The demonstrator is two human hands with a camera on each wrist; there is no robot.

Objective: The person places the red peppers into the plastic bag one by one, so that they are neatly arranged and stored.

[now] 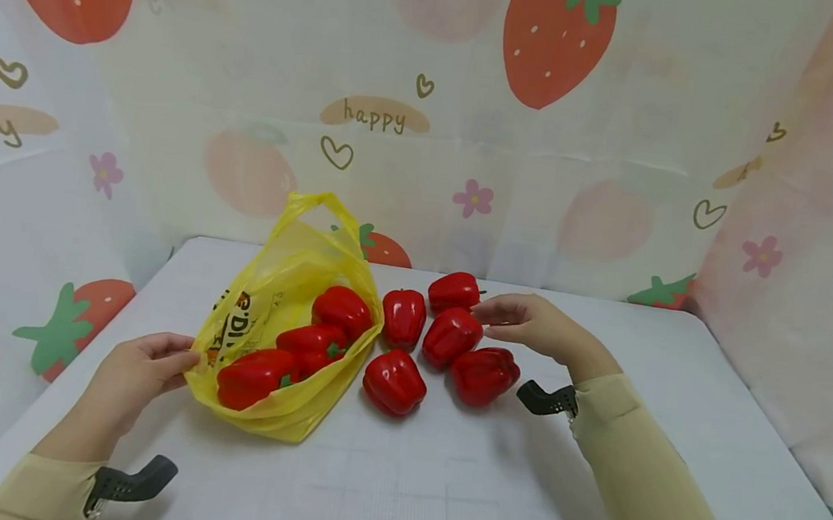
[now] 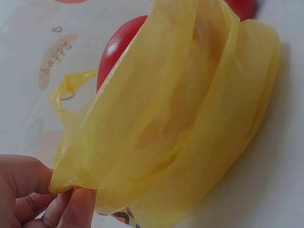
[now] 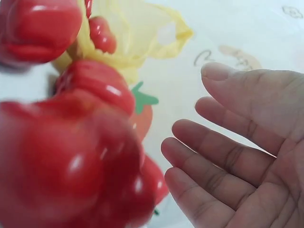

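My left hand (image 1: 142, 368) pinches the left edge of a yellow plastic bag (image 1: 279, 417). In the left wrist view, thumb and fingers hold a fold of the thin bag (image 2: 142, 128). Inside its wide mouth lie three red bell peppers (image 1: 253, 378). Several more red bell peppers (image 1: 452, 337) sit in a cluster on the table, right of the bag. At the right of this cluster, my right hand (image 1: 533, 328) hovers by the back peppers (image 1: 454, 292). The right wrist view shows that hand (image 3: 242, 152) with fingers extended and nothing in it.
The white table (image 1: 426, 492) has rounded back corners. Behind it and at both sides hangs a pale curtain (image 1: 406, 44) printed with strawberries, hearts and flowers. A dark wrist mount (image 1: 133, 479) juts from the left sleeve, another dark mount (image 1: 546, 398) from the right.
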